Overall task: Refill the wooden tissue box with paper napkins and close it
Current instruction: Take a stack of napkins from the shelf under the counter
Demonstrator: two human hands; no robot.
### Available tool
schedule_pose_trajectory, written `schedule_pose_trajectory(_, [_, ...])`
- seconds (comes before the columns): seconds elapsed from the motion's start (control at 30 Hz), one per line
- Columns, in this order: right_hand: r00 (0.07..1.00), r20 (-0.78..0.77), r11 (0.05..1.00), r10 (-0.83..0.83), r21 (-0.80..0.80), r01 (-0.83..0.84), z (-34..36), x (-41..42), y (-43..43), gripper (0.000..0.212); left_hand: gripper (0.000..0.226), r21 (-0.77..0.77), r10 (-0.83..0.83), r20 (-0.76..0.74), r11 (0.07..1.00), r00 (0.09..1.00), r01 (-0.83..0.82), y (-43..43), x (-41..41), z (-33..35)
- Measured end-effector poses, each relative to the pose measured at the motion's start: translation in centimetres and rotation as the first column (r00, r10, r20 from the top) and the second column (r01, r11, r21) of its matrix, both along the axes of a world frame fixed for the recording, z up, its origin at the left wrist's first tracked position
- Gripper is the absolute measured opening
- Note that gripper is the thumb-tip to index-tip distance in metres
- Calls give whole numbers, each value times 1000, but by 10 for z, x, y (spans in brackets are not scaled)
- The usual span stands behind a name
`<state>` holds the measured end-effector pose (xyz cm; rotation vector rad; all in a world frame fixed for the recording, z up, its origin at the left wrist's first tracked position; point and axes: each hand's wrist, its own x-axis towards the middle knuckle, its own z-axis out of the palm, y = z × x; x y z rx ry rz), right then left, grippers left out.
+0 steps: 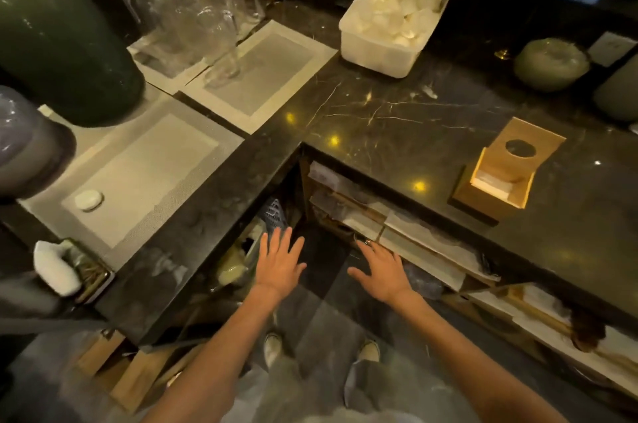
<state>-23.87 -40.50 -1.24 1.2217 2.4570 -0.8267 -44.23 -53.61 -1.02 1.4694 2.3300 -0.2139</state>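
Sitting on the dark marble tabletop [397, 118] at about three o'clock: the wooden tissue box [497, 180], open, its lid [524, 146] with the round hole tilting up and back, a low layer of white napkins [492, 182] showing inside. Lying under the tabletop edge, from the centre toward four o'clock: shelves [414, 243] crowded with flat pale packs, probably the napkin supply, though blurred. Reaching down toward that shelf, at about six o'clock: the right hand [381, 269], fingers [366, 248] spread and released, holding nothing, tips nearing the closest pack. Hovering just beside it at the left: the left hand [278, 265], palm down, fingers [276, 241] fanned open, also empty, above a dim corner of clutter. Judging by this, fetching stock, with refilling and closing not yet begun. Calling next for gripping one pack on the shelf, lifting it clear of the ledge, carrying it up to the box well apart at three o'clock. Standing farther out, at twelve to one o'clock: a white plastic tub [376, 53] of pale folded pieces; at eleven o'clock: clear glasses [193, 8] on woven mats [262, 77].
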Motion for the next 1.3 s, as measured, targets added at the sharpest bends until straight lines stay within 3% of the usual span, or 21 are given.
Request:
schedule_pose_trajectory(0.13, [958, -45, 939, -283, -219, 267, -3, -37, 0, 69, 55, 16, 65, 167, 998, 984, -69, 16, -30, -13])
schedule_pose_trajectory(0.23, [868, -88, 828, -488, -362, 429, -36, -67, 7, 63, 48, 80, 151, 294, 980, 944, -182, 38, -51, -33])
schedule_pose_trajectory(0.4, [699, -146, 661, -700, -503, 557, -113, -124, 35, 47, 42, 134, 272, 390, 928, 880, -347, 85, -88, -104])
schedule_pose_trajectory(0.57, [562, -266, 594, -783, -585, 552, -193, -165, 75, 39, 38, 113, 386, 540, 847, 748, -519, 139, -120, -187])
schedule_pose_trajectory(0.73, [358, -317, 476, -878, -647, 595, -237, -190, 124, 40, 38, 136, 333, 689, 813, 644, -567, 208, -136, -233])
schedule_pose_trajectory(0.87, [275, -287, 396, -918, -608, 688, -254, -213, 167, 48, 57, 94, 362, 788, 729, 498, -678, 271, -139, -251])
schedule_pose_trajectory(1.03, [319, -212, 379, -924, -612, 694, -270, -219, 193, 17, 75, 48, 357, 853, 672, 380, -739, 310, -145, -281])
schedule_pose_trajectory(1.13, [326, -120, 325, -938, -635, 701, -273, -223, 201, 22, 73, -1, 371, 871, 657, 322, -754, 319, -152, -288])
schedule_pose_trajectory(1.23, [209, -76, 201, -975, -705, 680, -270, -229, 206, 15, 89, 31, 304, 908, 638, 289, -769, 321, -154, -291])
schedule_pose_trajectory(1.3, [230, -115, 243, -966, -703, 669, -271, -233, 207, 24, 97, 28, 285, 928, 590, 241, -807, 322, -152, -291])
